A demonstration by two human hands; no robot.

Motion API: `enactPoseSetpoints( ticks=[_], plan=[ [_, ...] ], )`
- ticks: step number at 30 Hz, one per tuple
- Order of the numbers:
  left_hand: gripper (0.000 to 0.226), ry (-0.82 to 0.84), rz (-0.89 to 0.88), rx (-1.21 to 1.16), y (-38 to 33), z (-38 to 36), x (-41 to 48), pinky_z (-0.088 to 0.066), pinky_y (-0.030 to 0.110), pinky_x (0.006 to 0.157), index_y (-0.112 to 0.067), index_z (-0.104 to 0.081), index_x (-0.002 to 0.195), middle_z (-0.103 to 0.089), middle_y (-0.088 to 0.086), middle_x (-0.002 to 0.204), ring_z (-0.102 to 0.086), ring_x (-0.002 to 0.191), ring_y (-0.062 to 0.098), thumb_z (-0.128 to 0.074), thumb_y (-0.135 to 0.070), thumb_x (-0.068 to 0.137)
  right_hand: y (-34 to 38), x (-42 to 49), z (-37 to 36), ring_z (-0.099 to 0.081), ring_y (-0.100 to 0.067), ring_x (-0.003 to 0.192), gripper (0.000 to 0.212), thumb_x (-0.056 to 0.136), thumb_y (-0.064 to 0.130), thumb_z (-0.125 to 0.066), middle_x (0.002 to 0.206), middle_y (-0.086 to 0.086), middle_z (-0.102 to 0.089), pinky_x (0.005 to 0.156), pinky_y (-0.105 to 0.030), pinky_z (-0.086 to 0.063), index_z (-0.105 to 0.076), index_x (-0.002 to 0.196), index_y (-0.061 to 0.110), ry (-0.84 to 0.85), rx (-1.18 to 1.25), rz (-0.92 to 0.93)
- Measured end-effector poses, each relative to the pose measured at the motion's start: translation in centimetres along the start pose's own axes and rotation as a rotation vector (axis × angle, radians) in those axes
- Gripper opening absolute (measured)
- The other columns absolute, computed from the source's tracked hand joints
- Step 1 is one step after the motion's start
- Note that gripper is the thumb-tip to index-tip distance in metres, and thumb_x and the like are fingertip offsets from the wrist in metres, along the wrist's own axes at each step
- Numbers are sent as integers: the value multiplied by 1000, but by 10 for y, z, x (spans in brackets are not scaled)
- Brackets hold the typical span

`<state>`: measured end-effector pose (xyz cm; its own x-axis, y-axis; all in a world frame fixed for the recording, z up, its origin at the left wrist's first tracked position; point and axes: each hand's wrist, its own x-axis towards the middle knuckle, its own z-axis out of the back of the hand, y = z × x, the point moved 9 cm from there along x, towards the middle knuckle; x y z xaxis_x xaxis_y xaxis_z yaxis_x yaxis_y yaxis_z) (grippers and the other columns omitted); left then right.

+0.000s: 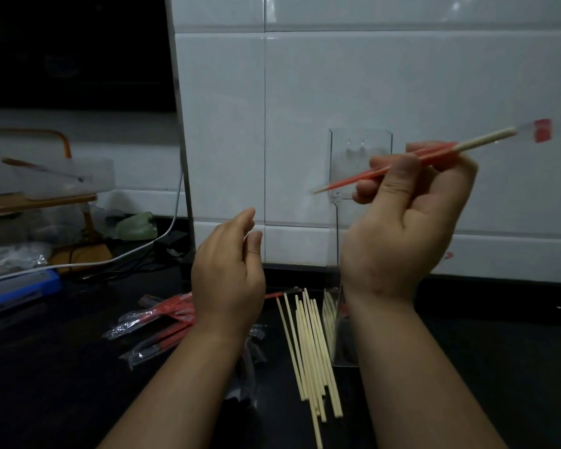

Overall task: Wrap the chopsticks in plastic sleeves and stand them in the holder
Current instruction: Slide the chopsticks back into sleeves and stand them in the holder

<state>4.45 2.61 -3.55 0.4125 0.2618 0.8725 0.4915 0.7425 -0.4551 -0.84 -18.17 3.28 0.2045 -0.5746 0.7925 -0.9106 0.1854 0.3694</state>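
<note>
Mostly we see a glossy white tiled wall [370, 76], with a dark desk [62, 384] below it. Our right hand [402, 228] is raised before the wall, fingers and thumb curled round a pair of pale wooden chopsticks in a red-and-clear plastic sleeve [434, 152]. The pair slants up to the right, and the sleeve's loose end reaches past the tips. Our left hand [230, 270] hovers lower, fingers loosely bent, holding nothing. A tall clear plastic holder [344, 354] stands on the desk against the wall, partly behind our right wrist. Just left of it lies a loose bundle of bare wooden chopsticks [308, 345]. Further left is a heap of red plastic sleeves [162, 322].
</note>
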Motion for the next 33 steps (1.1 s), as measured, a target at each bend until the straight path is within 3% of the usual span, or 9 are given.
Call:
enactPoseSetpoints(
  ticks=[2,5,10,14,17,22,25,29,33],
  plan=[
    [35,-9,-12,-7,-1,0,1,-39,26,85,-10,-62,129,-67,-2,108,-46,97,-7,-49,-22,98,3,3,6,-64,-6,74,10,103,16,-41,90,-1,-63,66,-21,-52,-46,107,24,-44,-40,53],
    [34,-20,-7,-1,0,1,1,-40,26,85,-10,-64,127,-68,0,108,-52,98,1,-48,-21,98,4,6,10,-60,3,73,10,103,13,-42,89,9,-57,65,-13,-46,-46,110,20,-82,-115,110],
    [32,-4,20,25,4,1,1,-47,33,84,-9,-67,122,-69,2,105,-58,98,13,-48,-14,96,5,8,10,-59,-6,81,10,103,20,-44,91,15,-56,73,-15,-46,-49,110,25,-90,-233,156],
    [32,63,149,41,17,-3,3,-43,30,81,-12,-67,121,-63,-4,98,-59,94,15,-47,-5,96,-16,9,-2,-53,0,74,19,101,22,-50,93,13,-56,66,-5,-37,-62,115,18,63,-396,34],
    [31,83,261,53,29,-3,2,-39,27,82,-14,-67,122,-63,-5,103,-56,97,12,-49,-6,98,-25,9,-1,-58,-8,76,31,96,14,-55,106,8,-59,67,-6,-42,-57,127,16,105,-429,-39],
    [26,114,300,67,32,-6,1,-41,27,82,-16,-69,117,-68,0,108,-60,102,19,-53,-10,97,-13,10,-2,-49,4,65,12,92,7,-58,100,3,-55,65,-4,-39,-58,98,17,96,-467,55],
    [26,144,323,84,35,-8,0,-39,25,81,-18,-69,115,-67,-1,109,-60,102,18,-52,-10,97,-3,6,-7,-47,2,64,10,88,1,-58,93,-1,-53,64,-4,-37,-61,90,10,112,-459,154],
    [25,253,376,114,47,-18,-4,-45,29,80,-23,-70,110,-65,-3,109,-62,96,18,-50,-12,99,15,-11,-28,-42,-7,68,11,79,-7,-58,82,-2,-50,60,-12,-34,-62,81,3,276,-396,331],
    [29,385,421,228,66,-26,-6,-40,26,74,-28,-72,102,-70,-4,104,-60,91,16,-53,-9,91,0,-39,-65,-49,-12,70,12,78,-3,-61,78,-2,-58,63,-19,-37,-65,82,8,629,-390,252]
  ],
)
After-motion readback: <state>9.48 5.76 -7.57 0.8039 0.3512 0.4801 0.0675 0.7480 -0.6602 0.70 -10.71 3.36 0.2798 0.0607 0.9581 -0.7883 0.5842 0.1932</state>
